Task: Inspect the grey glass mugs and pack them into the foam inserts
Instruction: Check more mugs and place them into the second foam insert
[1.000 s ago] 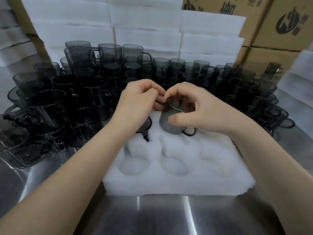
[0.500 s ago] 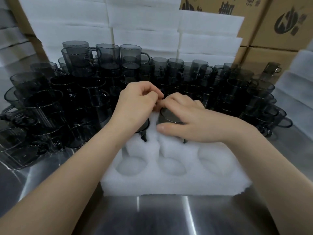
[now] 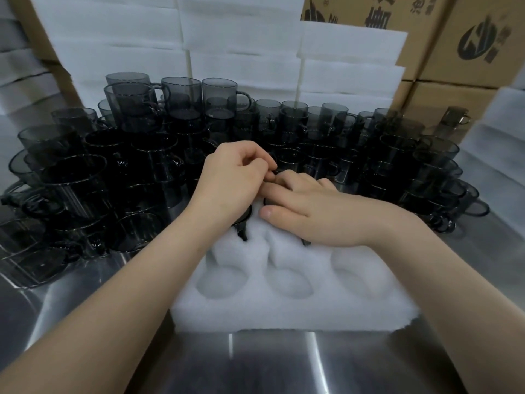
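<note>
Grey glass mug (image 3: pixel 305 242) in middle rear cavity of foam insert (image 3: pixel 295 314), pressed under flat, straight-fingered right hand (image 3: pixel 312 211). Left hand (image 3: pixel 233 180) curled above left rear cavity; grasp indeterminable. More mugs (image 3: pixel 142 166) behind insert.

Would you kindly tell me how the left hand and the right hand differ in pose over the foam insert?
The left hand has its fingers curled, while the right hand lies flat, palm down. The left hand sits over one seated mug; the right hand presses on the neighbouring mug. Both meet at the fingertips above the far row of the foam insert.
</note>
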Motion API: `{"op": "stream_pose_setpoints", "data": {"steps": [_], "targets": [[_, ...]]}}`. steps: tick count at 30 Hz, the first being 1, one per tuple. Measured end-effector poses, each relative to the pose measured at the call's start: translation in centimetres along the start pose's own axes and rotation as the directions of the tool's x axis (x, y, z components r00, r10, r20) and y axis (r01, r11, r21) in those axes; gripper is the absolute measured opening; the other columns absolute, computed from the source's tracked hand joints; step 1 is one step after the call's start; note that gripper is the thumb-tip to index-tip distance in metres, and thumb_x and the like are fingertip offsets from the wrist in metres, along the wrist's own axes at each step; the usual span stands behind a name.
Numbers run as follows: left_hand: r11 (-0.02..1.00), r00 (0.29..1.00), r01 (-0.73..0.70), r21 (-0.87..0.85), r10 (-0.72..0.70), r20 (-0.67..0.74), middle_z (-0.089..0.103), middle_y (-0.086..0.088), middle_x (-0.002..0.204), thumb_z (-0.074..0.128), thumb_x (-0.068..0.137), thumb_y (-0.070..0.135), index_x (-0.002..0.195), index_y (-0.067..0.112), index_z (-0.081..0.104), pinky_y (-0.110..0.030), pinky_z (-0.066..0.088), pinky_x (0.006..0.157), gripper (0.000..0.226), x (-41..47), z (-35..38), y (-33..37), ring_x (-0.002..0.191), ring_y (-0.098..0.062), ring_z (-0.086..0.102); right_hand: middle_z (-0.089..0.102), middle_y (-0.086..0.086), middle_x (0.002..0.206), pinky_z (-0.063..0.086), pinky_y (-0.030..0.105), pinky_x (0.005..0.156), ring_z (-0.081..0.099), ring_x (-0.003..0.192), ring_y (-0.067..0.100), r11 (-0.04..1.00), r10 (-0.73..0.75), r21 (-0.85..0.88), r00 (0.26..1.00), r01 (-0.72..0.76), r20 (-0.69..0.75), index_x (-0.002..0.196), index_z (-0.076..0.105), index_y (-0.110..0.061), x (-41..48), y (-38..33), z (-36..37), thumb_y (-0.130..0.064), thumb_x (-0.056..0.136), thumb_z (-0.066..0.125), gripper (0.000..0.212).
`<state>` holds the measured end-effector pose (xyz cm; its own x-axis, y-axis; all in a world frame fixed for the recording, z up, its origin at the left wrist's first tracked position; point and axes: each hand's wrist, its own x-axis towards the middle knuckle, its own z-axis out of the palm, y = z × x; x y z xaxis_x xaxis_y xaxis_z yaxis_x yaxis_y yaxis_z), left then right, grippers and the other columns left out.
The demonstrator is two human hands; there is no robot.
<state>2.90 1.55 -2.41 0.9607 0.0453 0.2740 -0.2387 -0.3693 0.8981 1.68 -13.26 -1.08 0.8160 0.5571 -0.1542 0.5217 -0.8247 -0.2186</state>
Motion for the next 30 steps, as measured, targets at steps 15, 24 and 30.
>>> {"op": "stream_pose_setpoints", "data": {"steps": [15,24,30], "targets": [[0.998,0.999,-0.042,0.048,0.042,0.005,0.072,0.009,0.071,0.049,0.082,0.004,0.072,0.026,0.070,-0.018,0.051,0.068,0.032,0.2,0.2,-0.3,0.072,-0.007,0.066,0.023,-0.008,0.146,0.011,0.042,0.109,0.017,0.136,0.016,1.000,0.013,-0.001,0.999,-0.013,-0.042,0.142,0.023,-0.046,0.2,0.3,0.7,-0.054,0.094,0.023,0.049],[0.999,1.000,-0.027,0.037,0.026,0.013,0.071,0.004,0.068,0.048,0.082,0.001,0.072,0.023,0.069,-0.036,0.057,0.080,0.032,0.2,0.0,-0.3,0.073,-0.014,0.069,0.046,-0.011,0.126,0.032,0.031,0.114,0.044,0.124,-0.001,0.876,-0.117,0.462,0.990,0.143,-0.083,0.120,0.064,-0.037,-0.5,3.7,-1.5,-0.031,0.083,0.074,0.039],[0.997,1.000,-0.028,0.069,0.028,0.012,0.072,0.006,0.069,0.049,0.082,0.004,0.074,0.024,0.070,-0.032,0.057,0.078,0.030,0.0,0.1,-0.1,0.071,-0.009,0.068,0.051,-0.027,0.124,0.039,0.027,0.108,0.048,0.121,-0.007,0.859,-0.150,0.499,0.988,0.113,0.036,0.122,0.057,-0.043,-0.2,4.3,-1.7,-0.027,0.078,0.078,0.052]]}}
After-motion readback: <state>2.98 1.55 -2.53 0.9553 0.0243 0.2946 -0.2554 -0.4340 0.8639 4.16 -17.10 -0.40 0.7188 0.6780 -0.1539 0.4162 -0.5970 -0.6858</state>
